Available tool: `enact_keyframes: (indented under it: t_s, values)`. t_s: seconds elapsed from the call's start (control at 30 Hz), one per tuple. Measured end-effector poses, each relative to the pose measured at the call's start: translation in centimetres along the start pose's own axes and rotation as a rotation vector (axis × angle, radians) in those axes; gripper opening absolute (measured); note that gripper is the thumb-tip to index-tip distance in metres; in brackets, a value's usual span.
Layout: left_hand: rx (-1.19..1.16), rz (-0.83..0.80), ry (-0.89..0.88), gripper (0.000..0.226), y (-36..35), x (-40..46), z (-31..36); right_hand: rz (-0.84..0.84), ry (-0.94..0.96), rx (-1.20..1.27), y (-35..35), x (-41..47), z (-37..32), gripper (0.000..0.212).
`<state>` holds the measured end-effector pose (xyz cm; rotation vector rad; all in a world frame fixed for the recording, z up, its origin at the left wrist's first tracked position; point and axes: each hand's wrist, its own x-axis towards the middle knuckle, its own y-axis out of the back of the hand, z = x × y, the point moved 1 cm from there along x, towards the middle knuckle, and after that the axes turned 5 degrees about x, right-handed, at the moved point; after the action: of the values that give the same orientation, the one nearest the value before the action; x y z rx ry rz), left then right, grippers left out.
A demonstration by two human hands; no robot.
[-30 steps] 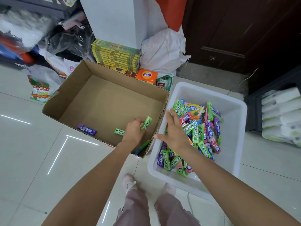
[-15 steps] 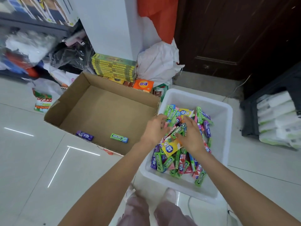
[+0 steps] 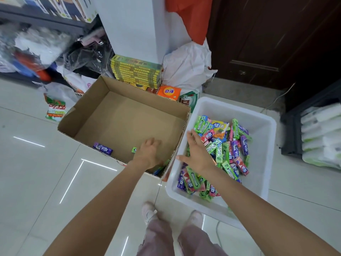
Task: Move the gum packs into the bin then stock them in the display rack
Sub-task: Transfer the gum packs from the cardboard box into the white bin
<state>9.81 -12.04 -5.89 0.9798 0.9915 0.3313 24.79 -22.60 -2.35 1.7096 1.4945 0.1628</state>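
A white plastic bin (image 3: 262, 182) on the floor holds a heap of green, purple and red gum packs (image 3: 227, 146). Left of it stands an open cardboard box (image 3: 129, 117) with a purple pack (image 3: 102, 148) near its front wall. My left hand (image 3: 149, 154) is palm down inside the box and covers most of a green pack (image 3: 134, 149); the grip itself is hidden. A few more packs (image 3: 159, 170) lie in the box's near right corner. My right hand (image 3: 197, 154) hovers over the bin's left side, fingers spread and holding nothing.
Stacked yellow-green cartons (image 3: 136, 71), an orange box (image 3: 169, 92) and a white bag (image 3: 188, 67) stand behind the cardboard box. At the right sits a dark crate of tissue packs (image 3: 321, 137). Cluttered shelves fill the far left. My feet (image 3: 149, 211) are below on the tiled floor.
My left hand has left the bin and gone back down into the cardboard box onto the green pack. My right hand has lifted off the pile toward the bin's left side.
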Motion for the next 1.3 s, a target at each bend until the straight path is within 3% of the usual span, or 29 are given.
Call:
enact_keyframes:
  t_s: [0.17, 0.33, 0.5, 0.6, 0.67, 0.87, 1.0, 1.17, 1.3]
  values:
    - [0.175, -0.074, -0.066, 0.086, -1.1, 0.9, -0.5, 0.016, 0.005, -0.006, -0.3, -0.1, 0.1, 0.094]
    - [-0.023, 0.014, -0.046, 0.066, -1.2, 1.9, -0.9, 0.038, 0.002, 0.000, -0.7, 0.2, 0.1, 0.095]
    - [0.030, 0.137, 0.185, 0.068, -0.6, 1.5, -1.8, 0.049, -0.019, 0.014, -1.1, 0.5, -0.1, 0.095]
    - [0.008, 0.057, 0.373, 0.078, -0.4, 1.1, -2.2, 0.052, -0.029, 0.009, -1.3, 0.5, -0.2, 0.095]
    - [-0.071, 0.008, 0.408, 0.073, -0.6, 1.1, -2.3, 0.051, -0.036, 0.006, -1.3, 0.5, -0.4, 0.095]
    - [-0.003, 0.004, 0.320, 0.064, -0.3, 1.5, -1.6, 0.051, -0.047, -0.003, -1.4, 0.5, -0.4, 0.095]
    - [-0.116, 0.028, 0.179, 0.053, -0.4, 1.9, -0.9, 0.056, -0.055, -0.037, -1.3, 0.5, -0.9, 0.093]
    - [-0.197, 0.075, 0.017, 0.053, -0.7, 2.4, -1.8, 0.109, 0.097, -0.233, -1.0, 0.4, -3.2, 0.081]
    - [0.002, 0.058, -0.009, 0.062, 0.3, 1.9, -4.4, 0.005, 0.144, -0.221, -2.0, 1.8, -5.8, 0.072]
